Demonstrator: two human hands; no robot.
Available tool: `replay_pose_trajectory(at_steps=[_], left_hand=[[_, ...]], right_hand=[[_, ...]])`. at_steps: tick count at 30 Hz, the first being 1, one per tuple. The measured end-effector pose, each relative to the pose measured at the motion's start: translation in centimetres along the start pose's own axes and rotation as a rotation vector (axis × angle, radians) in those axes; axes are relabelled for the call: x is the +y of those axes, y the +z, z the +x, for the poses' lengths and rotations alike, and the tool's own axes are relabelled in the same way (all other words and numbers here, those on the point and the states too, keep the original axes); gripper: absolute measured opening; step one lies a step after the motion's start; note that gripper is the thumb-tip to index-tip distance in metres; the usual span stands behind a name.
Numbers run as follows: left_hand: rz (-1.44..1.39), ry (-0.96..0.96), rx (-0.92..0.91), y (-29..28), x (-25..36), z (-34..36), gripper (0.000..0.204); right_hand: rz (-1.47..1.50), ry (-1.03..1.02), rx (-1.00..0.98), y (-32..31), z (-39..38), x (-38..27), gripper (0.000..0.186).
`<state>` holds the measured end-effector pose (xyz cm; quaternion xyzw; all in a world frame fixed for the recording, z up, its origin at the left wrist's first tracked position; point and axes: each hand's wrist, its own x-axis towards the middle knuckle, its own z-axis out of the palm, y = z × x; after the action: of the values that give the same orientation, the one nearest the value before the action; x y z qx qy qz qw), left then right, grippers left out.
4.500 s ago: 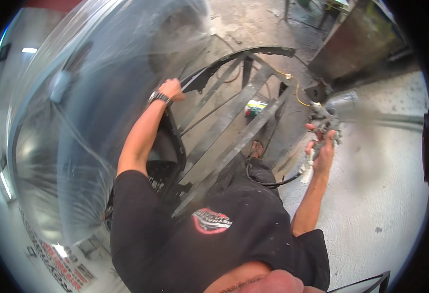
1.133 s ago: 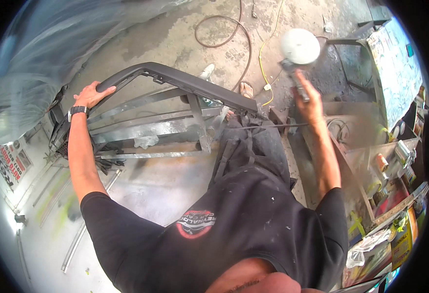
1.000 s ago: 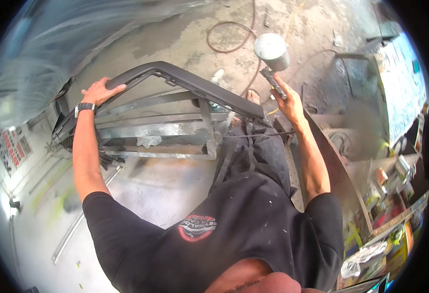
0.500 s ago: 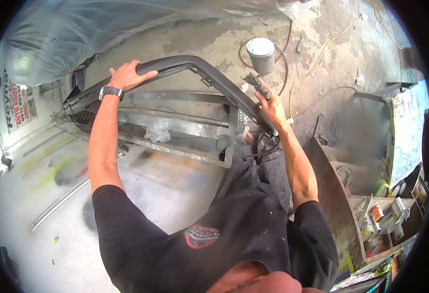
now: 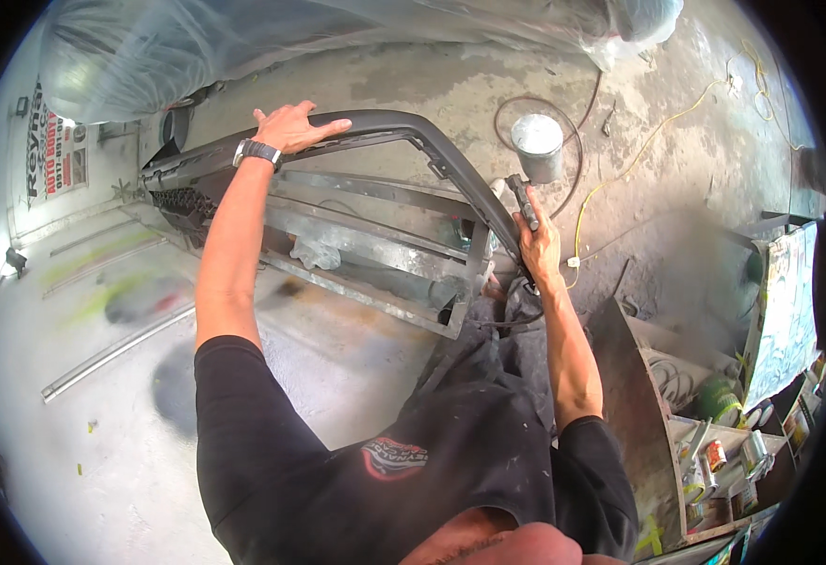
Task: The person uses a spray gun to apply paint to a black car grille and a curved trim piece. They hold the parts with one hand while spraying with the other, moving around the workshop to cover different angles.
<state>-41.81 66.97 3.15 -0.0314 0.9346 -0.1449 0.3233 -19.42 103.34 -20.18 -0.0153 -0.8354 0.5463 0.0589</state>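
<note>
A long black car bumper (image 5: 375,121) lies along a metal stand (image 5: 366,247), its near end bending down toward my legs. My left hand (image 5: 292,129), wearing a wristwatch, rests open on the bumper's upper edge with the fingers spread. My right hand (image 5: 541,247) is closed around a dark spray gun (image 5: 524,201), just beside the bumper's near end. A thin hose shows below that hand. The spray gun's grip is mostly hidden by my fingers.
A pale-lidded bucket (image 5: 537,151) stands on the concrete floor with a dark hose around it. A yellow cord (image 5: 634,162) crosses the floor. Plastic sheeting (image 5: 319,28) hangs at the far side. At right stands a shelf unit (image 5: 676,428) with cans.
My left hand has slid a little along the bumper toward the bend. The spray gun in my right hand has turned more upright. The whole view has shifted slightly.
</note>
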Motion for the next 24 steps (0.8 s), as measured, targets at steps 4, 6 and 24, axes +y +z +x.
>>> replay_pose_trajectory(at_steps=[4, 6, 24], left_hand=[[-0.113, 0.275, 0.866, 4.2, 1.7, -0.9, 0.073], [-0.546, 0.279, 0.909, 7.0, 7.3, -4.2, 0.047], [-2.026, -0.191, 0.518, 15.5, 22.0, -1.2, 0.035]], right_hand=[[0.032, 0.102, -0.050, 0.0, 0.2, -0.4, 0.055], [0.029, 0.269, -0.146, 0.1, -0.2, -0.3, 0.054], [0.092, 0.066, -0.150, -1.9, -0.3, -3.4, 0.051]])
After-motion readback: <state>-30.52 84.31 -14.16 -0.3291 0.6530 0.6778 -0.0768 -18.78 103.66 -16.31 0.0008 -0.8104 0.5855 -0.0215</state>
